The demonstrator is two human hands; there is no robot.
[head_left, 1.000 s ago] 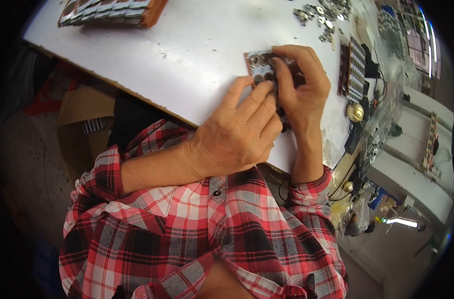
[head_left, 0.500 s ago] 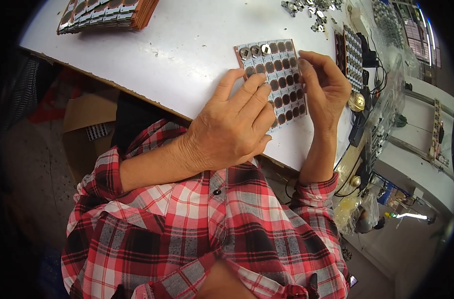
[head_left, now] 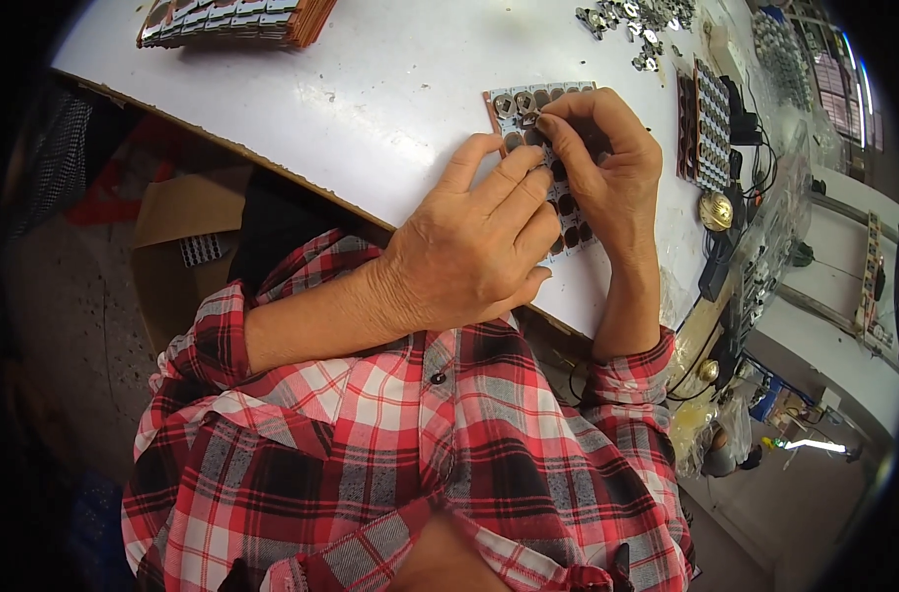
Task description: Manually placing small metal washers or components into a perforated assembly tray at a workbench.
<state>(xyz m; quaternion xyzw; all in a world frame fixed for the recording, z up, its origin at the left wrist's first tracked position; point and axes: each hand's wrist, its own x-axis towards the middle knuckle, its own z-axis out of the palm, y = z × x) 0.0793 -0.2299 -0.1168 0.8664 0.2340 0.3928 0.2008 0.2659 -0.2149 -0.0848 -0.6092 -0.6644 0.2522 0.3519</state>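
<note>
A flat panel of small circuit boards (head_left: 569,205) with rows of dark round pads lies on the white table in front of me. Two silvery round metal clips (head_left: 505,106) sit in its far left corner. My left hand (head_left: 469,232) rests across the panel's left side, fingers spread, tips touching it near the second row. Above the far rows, my right hand (head_left: 607,163) pinches a small shiny metal clip (head_left: 530,116) between thumb and forefinger. Its fingers hide much of the panel's right part.
A stack of similar panels (head_left: 237,25) lies at the far left. Loose metal clips (head_left: 647,22) are heaped at the far right. More panels (head_left: 711,123) stand on the right beside a gold round object (head_left: 716,210) and black cables. An open cardboard box (head_left: 173,222) is below the table's left edge.
My right hand has moved left from the panel's right edge to over its far rows, with a clip in its fingertips. My left hand stays on the panel. The whole view has shifted slightly.
</note>
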